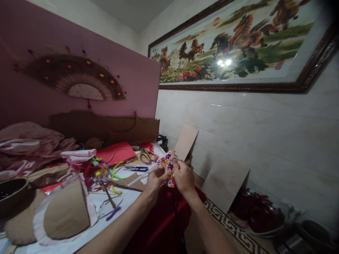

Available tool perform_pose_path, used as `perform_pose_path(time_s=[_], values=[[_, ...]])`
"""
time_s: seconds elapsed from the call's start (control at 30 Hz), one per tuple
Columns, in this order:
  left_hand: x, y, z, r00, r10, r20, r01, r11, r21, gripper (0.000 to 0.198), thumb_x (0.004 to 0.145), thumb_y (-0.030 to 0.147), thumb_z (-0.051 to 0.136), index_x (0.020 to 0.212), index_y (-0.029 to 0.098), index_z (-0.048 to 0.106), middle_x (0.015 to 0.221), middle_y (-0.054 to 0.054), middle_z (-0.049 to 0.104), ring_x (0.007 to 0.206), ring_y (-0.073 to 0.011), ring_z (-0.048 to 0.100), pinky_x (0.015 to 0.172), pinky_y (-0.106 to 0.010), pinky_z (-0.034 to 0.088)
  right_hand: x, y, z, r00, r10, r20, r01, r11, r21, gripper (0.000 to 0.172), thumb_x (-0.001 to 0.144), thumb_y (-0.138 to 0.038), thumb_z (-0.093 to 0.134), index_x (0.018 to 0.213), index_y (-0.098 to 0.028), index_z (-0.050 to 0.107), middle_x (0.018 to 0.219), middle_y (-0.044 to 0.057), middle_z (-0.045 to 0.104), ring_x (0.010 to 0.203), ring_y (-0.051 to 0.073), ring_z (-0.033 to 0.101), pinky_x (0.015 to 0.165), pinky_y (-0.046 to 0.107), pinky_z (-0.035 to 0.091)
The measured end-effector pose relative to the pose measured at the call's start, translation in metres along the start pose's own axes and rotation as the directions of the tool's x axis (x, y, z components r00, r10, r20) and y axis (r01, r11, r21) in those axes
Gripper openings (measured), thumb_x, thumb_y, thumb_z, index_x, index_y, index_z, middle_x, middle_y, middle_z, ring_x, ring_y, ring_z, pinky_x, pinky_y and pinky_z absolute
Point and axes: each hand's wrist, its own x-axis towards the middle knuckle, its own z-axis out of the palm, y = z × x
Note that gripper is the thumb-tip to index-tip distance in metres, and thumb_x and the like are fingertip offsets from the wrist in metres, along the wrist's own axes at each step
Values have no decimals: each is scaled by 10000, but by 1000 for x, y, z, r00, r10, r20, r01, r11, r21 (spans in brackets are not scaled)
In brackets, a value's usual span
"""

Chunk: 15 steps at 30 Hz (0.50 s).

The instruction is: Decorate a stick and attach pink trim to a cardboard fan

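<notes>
A small piece of flower-patterned fabric [165,161], white with purple, orange and red blossoms, is held up between my two hands past the table's right edge. My left hand [155,181] pinches its lower left side with thumb and fingers. On the other side, my right hand [183,176] grips it, thumb on top near the upper edge. Part of the fabric hangs down between the hands over a dark red cloth [161,218]. Whether anything lies behind the fabric is hidden. Blue-handled thread snips [139,169] and scissors [145,156] lie on the table, left of my hands.
Colourful pipe cleaners [114,173], brown twigs [109,195] and a cut cardboard shape [67,211] cover the table. A dark pot [16,192] stands at far left. A pink board [137,77] bearing a fan [76,76] rises behind. Boards [225,181] lean against the right wall.
</notes>
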Motion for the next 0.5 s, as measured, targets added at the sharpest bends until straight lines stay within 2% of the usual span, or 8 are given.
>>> perform_pose_path(time_s=[0.1,0.17,0.3,0.5], values=[[-2,2,1,999,27,36,-28,999,23,334,552,264,798,852,158,697,799,-47,702,692,-158,615,634,-250,458,-7,-5,-7,979,-116,-168,115,993,-16,302,911,-370,394,899,-174,623,877,88,660,826,215,583,698,288,391],[-3,3,3,999,22,50,-22,1000,2,343,550,252,796,866,161,698,798,-41,703,707,-158,615,650,-248,458,-11,-11,-10,962,-189,-198,197,980,21,210,893,-279,429,879,-173,609,869,79,649,841,202,577,745,286,401],[-6,6,7,998,4,66,-1,999,-40,390,490,181,798,867,160,697,783,-26,702,673,-153,606,633,-243,455,-9,-23,-10,965,-238,-111,245,968,52,127,844,-191,486,821,-197,611,841,45,656,790,175,581,706,258,404],[-15,13,17,997,76,31,-77,996,48,261,507,87,707,757,158,686,724,-8,678,700,-164,592,635,-238,449,-5,-31,-11,972,-232,-41,228,970,-86,99,816,-239,550,742,-210,608,780,25,660,738,175,588,647,257,367]])
